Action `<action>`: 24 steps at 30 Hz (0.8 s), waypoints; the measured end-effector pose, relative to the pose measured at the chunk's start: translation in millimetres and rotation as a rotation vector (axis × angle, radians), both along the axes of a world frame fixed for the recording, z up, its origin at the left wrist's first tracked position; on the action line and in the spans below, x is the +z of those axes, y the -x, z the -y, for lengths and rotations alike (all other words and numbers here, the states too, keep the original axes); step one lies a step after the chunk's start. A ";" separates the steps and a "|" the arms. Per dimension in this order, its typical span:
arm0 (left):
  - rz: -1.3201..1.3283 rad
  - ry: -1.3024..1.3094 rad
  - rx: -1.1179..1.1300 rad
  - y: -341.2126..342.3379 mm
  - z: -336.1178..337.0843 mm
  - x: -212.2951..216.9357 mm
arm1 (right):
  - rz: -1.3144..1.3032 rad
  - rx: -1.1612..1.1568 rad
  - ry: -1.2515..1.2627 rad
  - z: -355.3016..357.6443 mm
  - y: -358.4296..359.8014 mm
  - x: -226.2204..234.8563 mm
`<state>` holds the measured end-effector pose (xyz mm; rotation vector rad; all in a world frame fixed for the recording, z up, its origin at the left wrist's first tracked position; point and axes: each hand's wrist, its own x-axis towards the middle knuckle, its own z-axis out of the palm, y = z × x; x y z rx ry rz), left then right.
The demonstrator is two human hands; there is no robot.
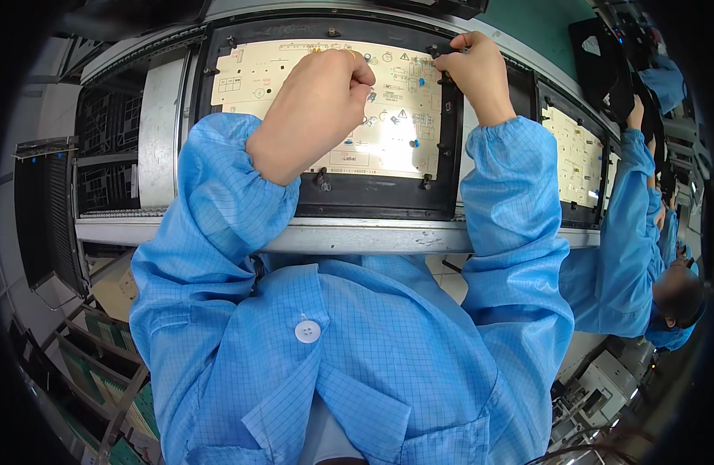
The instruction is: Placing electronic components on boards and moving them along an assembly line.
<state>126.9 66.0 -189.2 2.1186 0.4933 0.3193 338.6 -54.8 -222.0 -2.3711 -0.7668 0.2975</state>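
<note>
A cream printed circuit board (pixel 407 159) lies in a black carrier frame (pixel 380 203) in front of me. My left hand (pixel 318 105) reaches over its upper middle, fingers curled in and closed. Their tips are mostly hidden behind the hand, so what they hold cannot be seen. Small yellow parts (pixel 318 50) show at the board's top edge beside the knuckles. At the upper right corner, my right hand (pixel 481 77) has thumb and forefinger bent together next to a black clip (pixel 434 51). Whatever lies between those fingers is too dark to name. Small blue components (pixel 415 143) stand on the board.
The carrier sits on a conveyor with a metal front rail (pixel 357 236). To the right is a second board (pixel 574 155) in its own frame, with a co-worker's blue sleeve (pixel 632 209) beyond. Racks of green boards (pixel 109 380) stand at lower left.
</note>
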 end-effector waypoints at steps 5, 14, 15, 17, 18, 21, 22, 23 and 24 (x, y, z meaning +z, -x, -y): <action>0.020 -0.001 0.021 7.1 -3.3 -0.2 | 0.104 -0.005 0.098 -10.0 3.7 6.9; 0.071 0.025 0.040 21.1 -11.2 -4.2 | 0.503 0.016 0.399 -16.2 51.6 13.9; 0.042 0.038 0.079 25.7 -13.0 -3.6 | 0.562 0.081 0.275 -5.4 58.1 13.0; 0.017 0.051 0.117 29.1 -14.9 -3.6 | 0.505 0.218 0.066 16.2 78.5 12.6; 0.006 0.051 0.112 29.4 -15.7 -5.0 | 0.386 0.294 -0.020 24.4 91.2 12.8; 0.017 0.031 0.081 17.9 -2.8 -5.6 | 0.270 0.294 -0.067 36.6 115.8 -2.9; 0.058 0.020 0.073 13.0 2.8 -6.0 | 0.294 0.285 -0.107 38.6 119.8 -9.5; 0.057 0.016 0.070 8.4 6.9 -7.9 | 0.314 0.288 -0.113 39.9 122.2 -11.7; 0.056 0.012 0.046 3.3 10.6 -10.8 | 0.313 0.284 -0.118 40.7 122.0 -13.4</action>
